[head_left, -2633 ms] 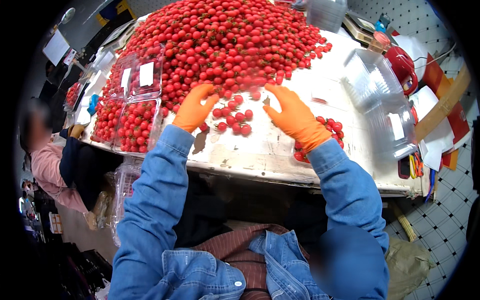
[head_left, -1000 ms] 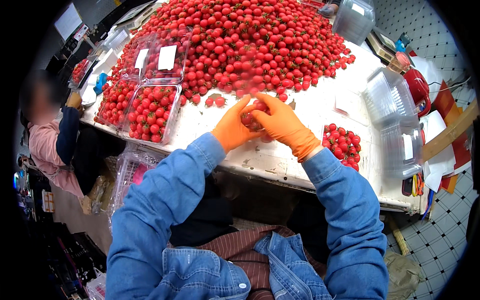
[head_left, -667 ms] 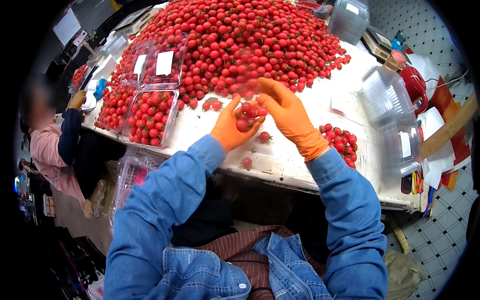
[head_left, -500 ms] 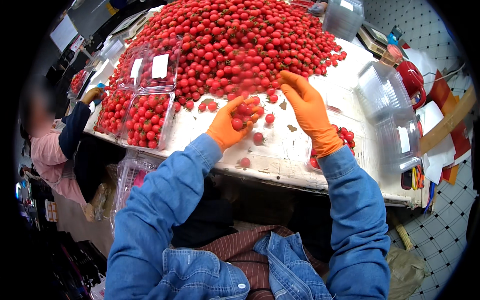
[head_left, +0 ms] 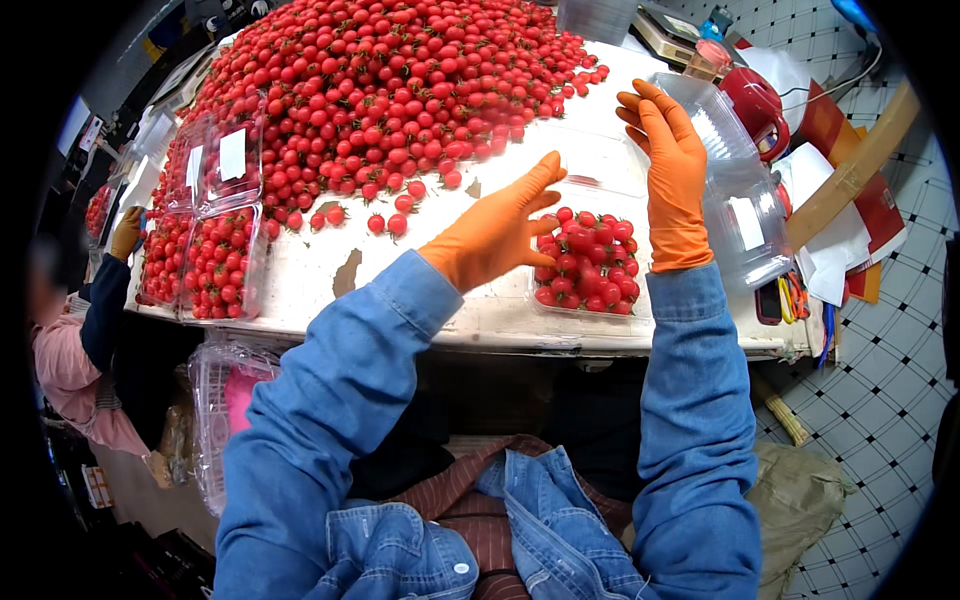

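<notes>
My left hand (head_left: 497,228), in an orange glove, hovers at the left edge of a clear plastic punnet (head_left: 575,309) heaped with red cherry tomatoes (head_left: 590,262). Its fingers are spread, and I see nothing in them. Behind the punnet lies what looks like its clear lid (head_left: 605,165), folded back flat. My right hand (head_left: 672,165), gloved the same, is raised beyond the punnet's right side with fingers stretched out and nothing held. It is nearest to a stack of clear plastic boxes (head_left: 745,205), whose left part it overlaps; whether they touch I cannot tell.
A big tomato pile (head_left: 400,90) covers the far left of the white table (head_left: 420,290). Filled clear punnets (head_left: 222,262) stand at the left edge, near another person's gloved hand (head_left: 127,233). A red kettle-like vessel (head_left: 752,105) and a digital scale (head_left: 670,38) sit at the right back.
The tomatoes in my left hand are gone from it, and that hand has moved right to the punnet. My right hand has moved right, towards the clear boxes. The view has shifted right.
</notes>
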Available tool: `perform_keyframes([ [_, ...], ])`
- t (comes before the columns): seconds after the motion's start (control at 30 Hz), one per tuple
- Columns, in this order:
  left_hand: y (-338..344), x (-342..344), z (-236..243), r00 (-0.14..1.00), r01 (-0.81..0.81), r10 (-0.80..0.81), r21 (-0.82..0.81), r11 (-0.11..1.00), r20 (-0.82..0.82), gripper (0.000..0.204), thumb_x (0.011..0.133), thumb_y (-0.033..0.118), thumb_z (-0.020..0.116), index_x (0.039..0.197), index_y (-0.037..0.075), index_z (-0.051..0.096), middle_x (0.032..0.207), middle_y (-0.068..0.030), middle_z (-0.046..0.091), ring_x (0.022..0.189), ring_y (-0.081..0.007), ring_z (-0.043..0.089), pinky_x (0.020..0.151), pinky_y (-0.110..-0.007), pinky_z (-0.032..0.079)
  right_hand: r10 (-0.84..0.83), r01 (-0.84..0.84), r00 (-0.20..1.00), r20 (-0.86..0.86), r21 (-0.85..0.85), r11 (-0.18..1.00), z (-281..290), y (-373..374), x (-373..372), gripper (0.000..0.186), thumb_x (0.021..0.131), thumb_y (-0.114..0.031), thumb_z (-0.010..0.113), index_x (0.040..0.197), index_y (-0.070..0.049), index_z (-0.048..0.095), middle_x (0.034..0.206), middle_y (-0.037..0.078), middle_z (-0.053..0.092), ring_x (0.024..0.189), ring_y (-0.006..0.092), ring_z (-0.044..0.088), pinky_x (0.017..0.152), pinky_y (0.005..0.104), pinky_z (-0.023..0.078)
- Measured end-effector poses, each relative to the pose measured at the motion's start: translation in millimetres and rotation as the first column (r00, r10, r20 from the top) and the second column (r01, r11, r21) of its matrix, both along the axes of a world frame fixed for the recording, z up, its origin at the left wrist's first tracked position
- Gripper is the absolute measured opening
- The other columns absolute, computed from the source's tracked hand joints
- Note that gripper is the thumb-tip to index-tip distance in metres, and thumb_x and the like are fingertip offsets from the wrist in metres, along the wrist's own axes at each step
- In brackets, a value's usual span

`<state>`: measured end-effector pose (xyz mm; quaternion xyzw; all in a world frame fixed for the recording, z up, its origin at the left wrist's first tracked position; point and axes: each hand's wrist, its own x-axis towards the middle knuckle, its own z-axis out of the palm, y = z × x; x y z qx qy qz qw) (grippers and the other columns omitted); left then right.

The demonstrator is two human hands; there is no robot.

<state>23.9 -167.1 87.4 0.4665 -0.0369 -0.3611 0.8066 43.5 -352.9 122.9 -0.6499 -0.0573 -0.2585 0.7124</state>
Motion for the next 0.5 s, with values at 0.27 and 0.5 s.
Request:
perform_keyframes([
  [0.27,127,53,-31,0.572,-0.681,0.003,0.473,0.559,0.820,0.046,0.091,0.028,0.063,0.126,-0.001,0.055,0.125,-0.0126,0.057,0.115,-0.0202,0.054,0.095,-0.029,0.043,0.103,-0.087,0.995,0.006,-0.499,0.862,-41,50,-3,0.033,0.088,-0.017,0.063,0.118,-0.003,0.061,0.110,0.011,0.066,0.095,0.0205,0.063,0.088,0.0300,0.048],
  [0.5,172,52,-96,0.325,-0.860,-0.622,0.496,0.119,0.713,0.073,0.078,0.047,0.069,0.140,0.017,0.043,0.148,-0.0158,0.032,0.134,-0.0384,0.031,0.099,-0.058,0.035,0.069,-0.226,0.974,-0.215,-0.935,0.274,-103,116,15,0.058,0.079,-0.038,0.064,0.128,-0.010,0.048,0.122,0.014,0.052,0.110,0.0361,0.052,0.088,0.0501,0.046],
])
